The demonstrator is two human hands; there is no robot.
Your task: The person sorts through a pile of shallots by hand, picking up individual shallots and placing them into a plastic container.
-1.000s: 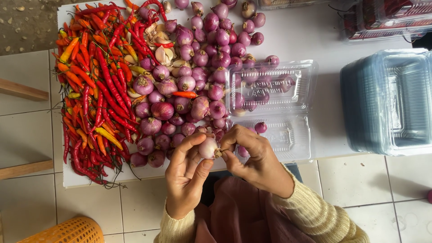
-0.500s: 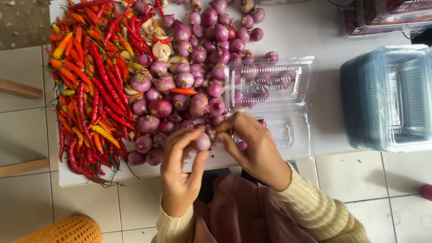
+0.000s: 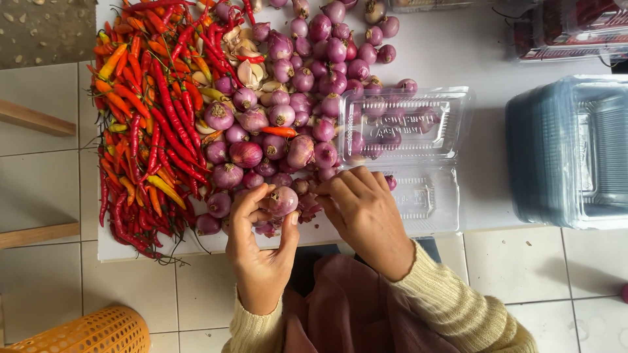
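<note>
My left hand [image 3: 261, 248] pinches a small purple shallot [image 3: 282, 200] between thumb and fingers at the near edge of the shallot pile [image 3: 301, 98]. My right hand [image 3: 363, 212] rests palm down just right of it, fingertips on the shallots at the pile's front; whether it grips one is hidden. An open clear plastic clamshell box [image 3: 405, 131] lies right of the pile with several shallots in its far half; its near half is beside my right hand. A heap of red and orange chilies [image 3: 150, 131] lies left of the shallots.
All this sits on a white board [image 3: 471, 59] over a tiled floor. A stack of clear plastic boxes [image 3: 575, 150] stands at the right. An orange basket [image 3: 85, 333] is at the lower left. Filled packs [image 3: 569, 26] lie at the top right.
Both hands have stayed at the pile's front edge. The shallot held between both hands a second ago now sits in my left hand alone; my right hand has flattened onto the pile.
</note>
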